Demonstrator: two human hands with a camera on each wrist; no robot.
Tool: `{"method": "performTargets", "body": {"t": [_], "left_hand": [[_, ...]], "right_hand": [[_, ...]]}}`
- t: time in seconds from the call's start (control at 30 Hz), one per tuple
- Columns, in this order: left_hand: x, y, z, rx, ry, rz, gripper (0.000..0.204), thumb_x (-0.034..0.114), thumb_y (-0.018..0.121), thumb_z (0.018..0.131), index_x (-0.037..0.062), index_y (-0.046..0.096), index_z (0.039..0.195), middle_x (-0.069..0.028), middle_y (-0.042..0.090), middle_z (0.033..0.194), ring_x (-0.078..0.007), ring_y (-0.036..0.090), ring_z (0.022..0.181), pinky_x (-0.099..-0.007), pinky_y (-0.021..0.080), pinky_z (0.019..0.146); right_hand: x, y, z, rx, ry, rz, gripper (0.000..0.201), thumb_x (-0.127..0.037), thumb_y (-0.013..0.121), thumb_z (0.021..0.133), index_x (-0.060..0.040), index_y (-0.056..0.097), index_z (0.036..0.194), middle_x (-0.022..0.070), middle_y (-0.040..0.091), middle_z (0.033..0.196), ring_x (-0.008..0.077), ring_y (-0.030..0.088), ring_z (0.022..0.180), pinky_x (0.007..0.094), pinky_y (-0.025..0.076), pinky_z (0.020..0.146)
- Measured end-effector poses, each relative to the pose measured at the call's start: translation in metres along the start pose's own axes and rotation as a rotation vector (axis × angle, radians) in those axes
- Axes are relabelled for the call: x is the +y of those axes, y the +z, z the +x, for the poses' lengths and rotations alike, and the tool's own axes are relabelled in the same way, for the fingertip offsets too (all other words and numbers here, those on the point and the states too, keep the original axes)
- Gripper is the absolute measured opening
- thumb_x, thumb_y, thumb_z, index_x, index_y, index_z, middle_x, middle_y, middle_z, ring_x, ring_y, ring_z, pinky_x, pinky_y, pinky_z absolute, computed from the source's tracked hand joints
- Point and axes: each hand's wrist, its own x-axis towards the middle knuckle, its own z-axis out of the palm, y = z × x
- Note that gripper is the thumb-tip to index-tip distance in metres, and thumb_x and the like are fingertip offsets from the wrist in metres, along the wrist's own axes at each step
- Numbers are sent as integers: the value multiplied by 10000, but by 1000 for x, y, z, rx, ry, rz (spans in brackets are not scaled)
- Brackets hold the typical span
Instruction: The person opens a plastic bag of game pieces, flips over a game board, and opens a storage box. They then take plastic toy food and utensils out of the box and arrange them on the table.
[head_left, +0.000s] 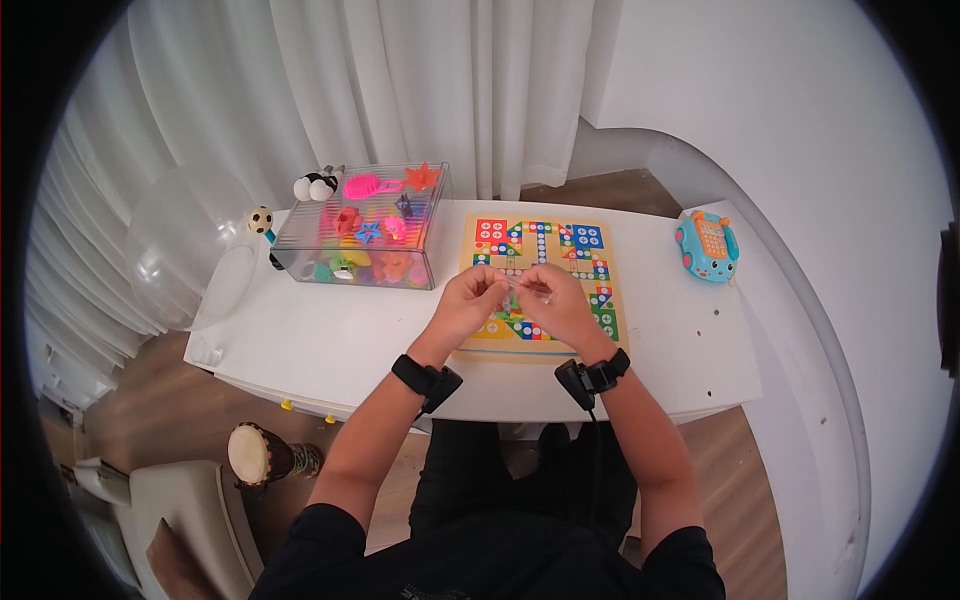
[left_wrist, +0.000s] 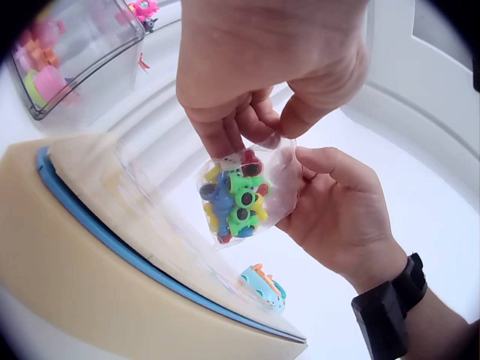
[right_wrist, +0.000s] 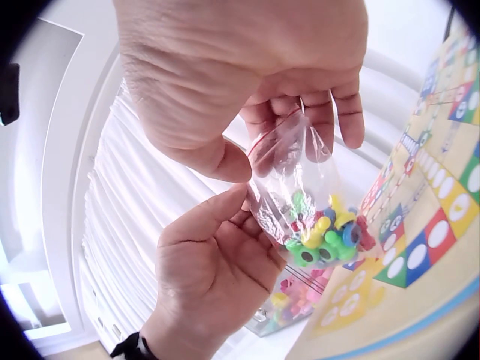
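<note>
A small clear zip bag [right_wrist: 292,176] with several red, yellow, green and blue animal-shaped game pieces [right_wrist: 326,244] hangs between my hands, the pieces gathered at its bottom. My left hand [head_left: 468,305] pinches one side of the bag's top edge with thumb and fingers. On the other side, my right hand [head_left: 560,305] pinches the top edge near the red seal line, its thumb close to the left thumb in the right wrist view. Under both hands lies a wooden board [head_left: 540,345] printed with a colourful ludo-type game track.
Left of the board stands a clear ribbed box [head_left: 355,275] with toys in and on it, including a pink brush [head_left: 362,186] and a blue star [head_left: 368,232]. A blue toy telephone [head_left: 708,247] sits at the white table's [head_left: 660,350] right end. A small drum [head_left: 250,455] stands on the floor.
</note>
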Motion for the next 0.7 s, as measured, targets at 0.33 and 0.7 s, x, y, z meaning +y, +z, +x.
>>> {"method": "performTargets", "body": {"t": [0.33, 0.7], "left_hand": [[2, 12, -2, 10, 78, 57, 96, 128, 530, 970, 44, 538, 926, 19, 555, 805, -62, 504, 726, -229, 434, 672], [13, 6, -4, 115, 44, -29, 103, 143, 540, 964, 58, 544, 906, 24, 553, 814, -65, 497, 726, -224, 418, 679]], "right_hand": [[-18, 1, -1, 9, -176, -231, 80, -48, 638, 824, 15, 595, 849, 84, 578, 803, 133, 563, 673, 262, 451, 605], [-15, -9, -9, 62, 13, -54, 98, -72, 644, 817, -1, 600, 868, 63, 595, 749, 109, 557, 628, 246, 445, 571]]}}
